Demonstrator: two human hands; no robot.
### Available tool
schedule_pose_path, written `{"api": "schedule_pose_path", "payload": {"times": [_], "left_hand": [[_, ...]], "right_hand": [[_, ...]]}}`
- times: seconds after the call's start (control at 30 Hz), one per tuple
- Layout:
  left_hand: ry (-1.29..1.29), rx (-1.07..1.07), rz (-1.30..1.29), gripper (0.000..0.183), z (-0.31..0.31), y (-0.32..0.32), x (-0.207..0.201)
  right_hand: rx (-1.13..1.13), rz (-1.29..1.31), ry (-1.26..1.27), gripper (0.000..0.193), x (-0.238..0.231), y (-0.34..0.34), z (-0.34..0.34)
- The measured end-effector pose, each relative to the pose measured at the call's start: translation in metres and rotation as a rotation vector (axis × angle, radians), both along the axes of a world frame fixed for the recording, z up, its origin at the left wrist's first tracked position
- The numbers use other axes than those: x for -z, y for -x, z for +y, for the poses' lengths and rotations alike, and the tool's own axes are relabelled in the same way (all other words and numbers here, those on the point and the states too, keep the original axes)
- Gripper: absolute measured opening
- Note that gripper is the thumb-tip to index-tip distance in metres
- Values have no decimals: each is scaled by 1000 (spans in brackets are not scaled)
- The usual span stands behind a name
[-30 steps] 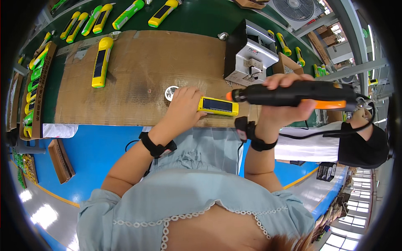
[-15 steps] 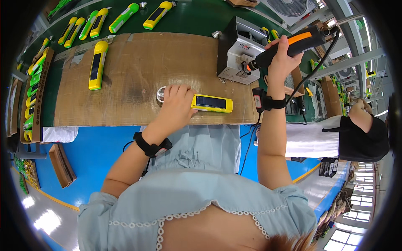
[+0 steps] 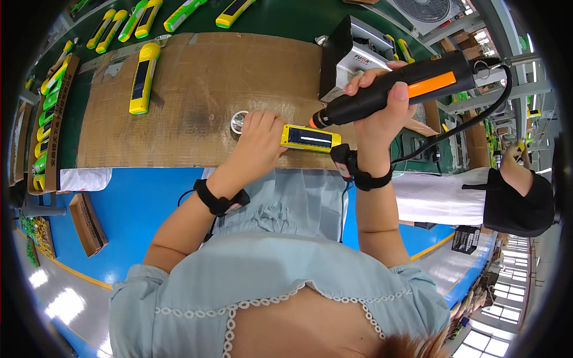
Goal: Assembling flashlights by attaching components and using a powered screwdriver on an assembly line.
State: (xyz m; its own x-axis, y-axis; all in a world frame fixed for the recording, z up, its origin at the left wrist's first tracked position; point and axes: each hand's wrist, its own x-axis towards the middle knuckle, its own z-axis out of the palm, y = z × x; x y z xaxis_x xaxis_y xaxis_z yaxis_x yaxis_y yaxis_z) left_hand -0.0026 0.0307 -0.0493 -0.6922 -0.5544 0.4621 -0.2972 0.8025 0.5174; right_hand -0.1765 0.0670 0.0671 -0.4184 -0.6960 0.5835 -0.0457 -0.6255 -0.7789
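My left hand (image 3: pixel 255 142) is closed over one end of a yellow flashlight (image 3: pixel 310 138) with a dark solar panel, which lies on a cardboard sheet (image 3: pixel 203 89). A round silver reflector (image 3: pixel 237 122) shows beyond my fingers; my hand hides whether it joins the flashlight. In my right hand (image 3: pixel 382 113) is a black electric screwdriver (image 3: pixel 391 89) with an orange strip and a cable. It slants down to the left, its orange-red tip (image 3: pixel 312 123) close to the flashlight's far edge. Whether the tip touches, I cannot tell.
A black-and-silver screw feeder (image 3: pixel 337 71) stands behind the screwdriver. Another yellow flashlight (image 3: pixel 143 80) lies left on the cardboard. Several yellow and green flashlights (image 3: pixel 146 18) line the back; more fill a carton (image 3: pixel 62 119) at left. A co-worker's arm (image 3: pixel 516 173) shows at right.
My right hand has brought the screwdriver from the screw feeder down and left to the flashlight. My left hand stays on the flashlight. The whole view has shifted slightly.
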Motion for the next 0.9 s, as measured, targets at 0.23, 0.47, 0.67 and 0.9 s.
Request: {"api": "schedule_pose_path", "payload": {"times": [0.23, 0.47, 0.67, 0.9], "left_hand": [[6, -18, 3, 49, 2, 1, 1], [-6, -12, 21, 50, 3, 3, 1], [9, -10, 54, 53, 1, 5, 3], [6, -23, 21, 57, 1, 4, -4]], "right_hand": [[-89, 15, -18, 44, 13, -13, -12], [-70, 25, -85, 39, 30, -14, -24], [-248, 36, -76, 46, 32, -16, -30], [-334, -85, -18, 32, 35, -19, -34]]}}
